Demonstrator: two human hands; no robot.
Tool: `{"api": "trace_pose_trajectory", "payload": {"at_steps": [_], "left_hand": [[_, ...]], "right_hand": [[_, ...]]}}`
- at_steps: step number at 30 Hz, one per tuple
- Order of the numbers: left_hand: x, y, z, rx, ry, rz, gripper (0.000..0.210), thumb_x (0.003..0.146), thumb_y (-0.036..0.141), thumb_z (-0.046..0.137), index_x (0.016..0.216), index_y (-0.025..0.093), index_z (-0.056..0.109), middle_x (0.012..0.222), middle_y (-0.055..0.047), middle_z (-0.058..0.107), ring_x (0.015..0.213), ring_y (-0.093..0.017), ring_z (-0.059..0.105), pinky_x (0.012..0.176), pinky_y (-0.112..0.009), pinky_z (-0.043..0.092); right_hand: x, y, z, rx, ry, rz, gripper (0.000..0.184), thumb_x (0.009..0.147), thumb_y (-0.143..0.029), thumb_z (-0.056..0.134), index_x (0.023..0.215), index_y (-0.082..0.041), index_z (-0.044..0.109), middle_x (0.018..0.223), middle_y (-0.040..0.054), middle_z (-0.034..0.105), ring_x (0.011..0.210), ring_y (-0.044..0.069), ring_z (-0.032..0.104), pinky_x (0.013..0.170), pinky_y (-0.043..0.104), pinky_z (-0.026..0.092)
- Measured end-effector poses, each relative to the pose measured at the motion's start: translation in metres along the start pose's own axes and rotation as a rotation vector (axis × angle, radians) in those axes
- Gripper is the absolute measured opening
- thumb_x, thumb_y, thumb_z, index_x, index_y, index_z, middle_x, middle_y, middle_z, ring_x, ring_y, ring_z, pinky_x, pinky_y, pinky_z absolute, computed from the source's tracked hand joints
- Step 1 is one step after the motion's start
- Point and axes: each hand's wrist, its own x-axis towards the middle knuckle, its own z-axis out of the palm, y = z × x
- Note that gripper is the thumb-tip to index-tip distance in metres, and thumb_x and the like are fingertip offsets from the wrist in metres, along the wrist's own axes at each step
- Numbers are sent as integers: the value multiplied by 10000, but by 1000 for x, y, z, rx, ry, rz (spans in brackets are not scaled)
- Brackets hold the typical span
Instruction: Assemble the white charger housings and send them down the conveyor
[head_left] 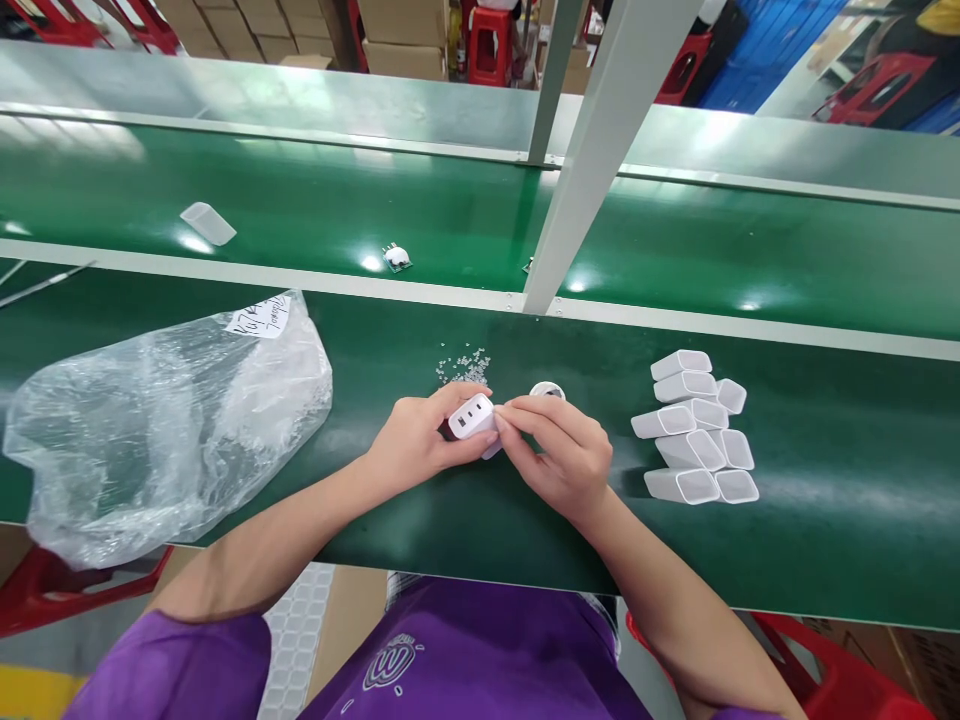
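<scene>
My left hand (420, 430) is closed round a white charger (471, 416), whose port face with several slots points up toward me. The fingertips of my right hand (559, 450) are pinched together at the right edge of that face; whatever is between them is too small to make out. Just beyond my left fingers lies a scatter of tiny clear pieces (466, 368). A small round white thing (547, 390) shows partly behind my right hand. To the right stands a group of white, open-ended charger housings (686, 420).
A large clear plastic bag (172, 430) with a handwritten label lies at left. Beyond a metal rail, the green belt (315, 210) carries a white housing (208, 223) and a small circuit board (397, 257). A grey upright post (592, 150) rises ahead, right of centre.
</scene>
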Motion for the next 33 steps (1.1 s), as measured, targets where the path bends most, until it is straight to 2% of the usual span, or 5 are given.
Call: {"api": "trace_pose_trajectory", "payload": {"at_steps": [7, 17, 22, 29, 33], "left_hand": [[-4, 3, -8, -27, -163, 72, 487, 901, 434, 495, 1319, 187, 531, 968, -13, 746, 678, -122, 686, 651, -222, 547], [-2, -13, 2, 323, 73, 374, 450, 971, 410, 456, 1342, 160, 503, 973, -72, 745, 780, -172, 702, 700, -257, 538], [-1, -12, 2, 230, 152, 344, 426, 984, 341, 406, 1363, 166, 487, 1070, -86, 716, 876, -176, 687, 766, -271, 530], [1, -10, 4, -115, 53, 257, 447, 979, 457, 365, 1201, 157, 612, 1113, -95, 713, 978, -205, 670, 836, -311, 524], [1, -10, 5, -179, 18, 245, 455, 967, 500, 376, 1118, 164, 642, 1074, -88, 729, 953, -208, 679, 830, -316, 527]], "right_hand": [[3, 2, -2, -25, 7, -14, 158, 821, -49, 678, 876, -195, 653, 816, 27, 738, 669, 121, 689, 613, 218, 577], [-2, 3, 0, -156, -63, -158, 199, 852, -52, 643, 1005, -178, 658, 835, 55, 738, 678, 149, 700, 598, 254, 583], [0, -4, 5, 118, -49, 116, 211, 863, -64, 631, 1012, -197, 701, 940, 69, 726, 802, 153, 699, 705, 275, 596], [3, -5, 3, 602, -148, 580, 133, 877, -184, 653, 936, -269, 736, 901, 7, 717, 829, 143, 666, 722, 286, 569], [3, -3, 4, 829, -218, 736, 95, 866, -282, 683, 932, -279, 751, 877, 7, 703, 815, 141, 653, 707, 274, 554]]}}
